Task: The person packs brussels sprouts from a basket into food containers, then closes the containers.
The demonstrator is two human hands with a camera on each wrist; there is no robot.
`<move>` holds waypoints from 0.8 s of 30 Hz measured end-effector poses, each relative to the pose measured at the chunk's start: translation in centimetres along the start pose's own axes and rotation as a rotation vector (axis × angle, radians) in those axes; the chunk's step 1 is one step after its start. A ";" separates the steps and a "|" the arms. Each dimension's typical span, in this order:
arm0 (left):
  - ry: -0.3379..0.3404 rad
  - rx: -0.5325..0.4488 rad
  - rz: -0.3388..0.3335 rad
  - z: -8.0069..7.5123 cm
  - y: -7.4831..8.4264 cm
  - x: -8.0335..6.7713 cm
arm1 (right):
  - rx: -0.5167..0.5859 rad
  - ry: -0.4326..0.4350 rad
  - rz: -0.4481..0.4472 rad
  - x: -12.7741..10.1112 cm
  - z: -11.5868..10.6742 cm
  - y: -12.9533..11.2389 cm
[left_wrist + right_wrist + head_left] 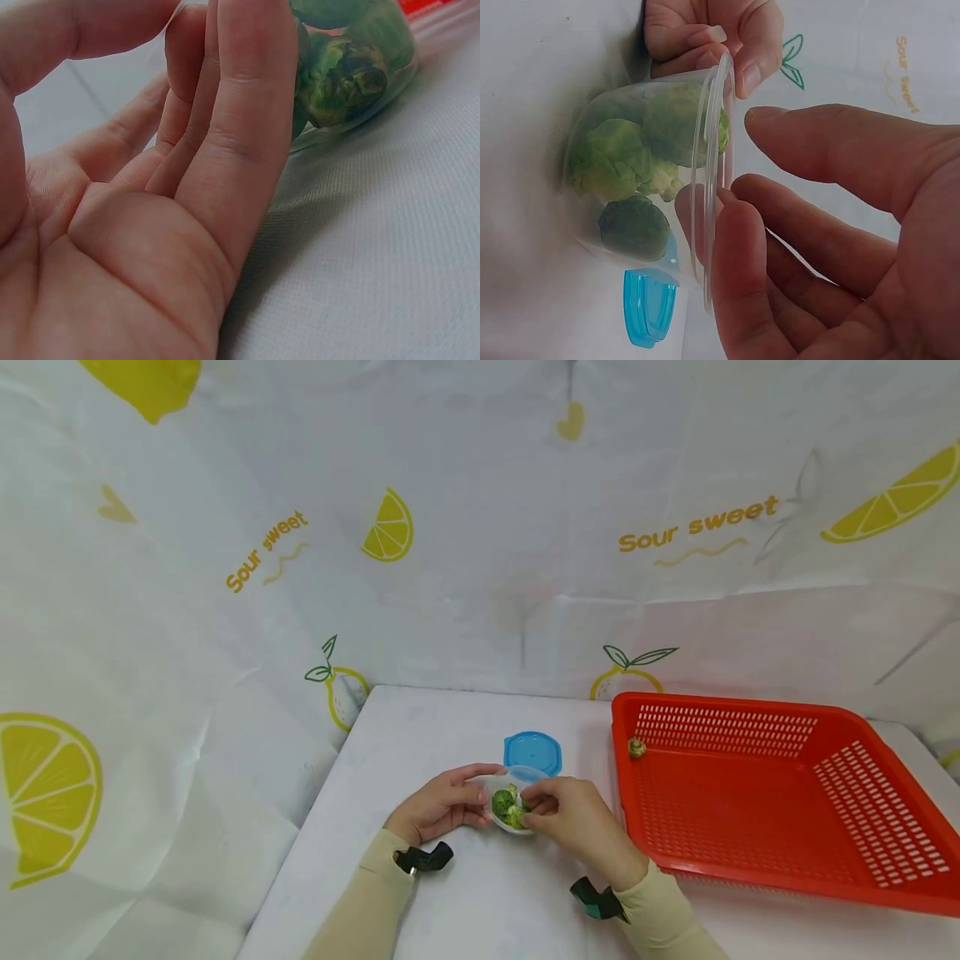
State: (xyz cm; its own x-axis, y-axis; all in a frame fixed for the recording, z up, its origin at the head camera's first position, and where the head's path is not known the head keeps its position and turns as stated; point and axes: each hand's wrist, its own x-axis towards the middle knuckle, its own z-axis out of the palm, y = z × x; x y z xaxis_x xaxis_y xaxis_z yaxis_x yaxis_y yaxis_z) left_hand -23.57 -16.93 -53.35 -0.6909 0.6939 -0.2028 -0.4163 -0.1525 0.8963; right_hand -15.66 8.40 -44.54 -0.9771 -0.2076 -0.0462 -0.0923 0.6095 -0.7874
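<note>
A clear plastic tub point(491, 817) stands on the white table with several Brussels sprouts point(503, 802) inside. My left hand point(444, 803) holds the tub from the left, its thumb and fingers at the rim and wall. Over the tub's right side is my right hand point(576, 818). In the right wrist view its fingers point(739, 277) are at the rim, one fingertip showing through the wall beside the sprouts point(635, 229). Its thumb stands apart from them, with nothing visible between. The left wrist view shows sprouts point(341, 79) through the tub beyond the left fingers.
A blue lid point(533, 753) lies just behind the tub on the white table point(420, 735). To the right stands a large red basket point(750, 818) with slotted walls. One small yellow-brown round piece point(637, 747) sits in its back left corner. A lemon-print sheet point(480, 527) hangs behind.
</note>
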 end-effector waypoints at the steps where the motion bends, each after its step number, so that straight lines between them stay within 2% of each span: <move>1: 0.000 0.001 -0.001 0.0 0.0 0.0 | -0.004 0.001 0.003 0.0 0.0 0.0; 8: 0.004 -0.007 -0.004 0.1 0.0 -0.1 | -0.001 -0.003 0.035 -0.1 0.1 -0.5; 12: -0.004 0.000 -0.010 0.1 -0.1 -0.1 | 0.008 -0.042 0.027 -0.9 -0.8 -1.3; 18: -0.002 -0.011 -0.009 0.1 -0.1 -0.2 | -0.032 -0.109 -0.107 -1.9 -5.3 -3.0; 24: -0.008 -0.003 -0.003 0.1 0.0 -0.1 | -0.110 -0.049 -0.119 -1.4 -11.0 -2.5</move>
State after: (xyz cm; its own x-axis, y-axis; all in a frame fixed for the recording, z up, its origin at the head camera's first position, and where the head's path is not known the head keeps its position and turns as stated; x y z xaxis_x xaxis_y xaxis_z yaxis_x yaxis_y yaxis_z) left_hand -23.39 -16.92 -53.28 -0.6848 0.7000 -0.2027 -0.4207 -0.1526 0.8943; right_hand -16.19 15.60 -35.77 -0.9479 -0.3184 0.0116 -0.2298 0.6579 -0.7172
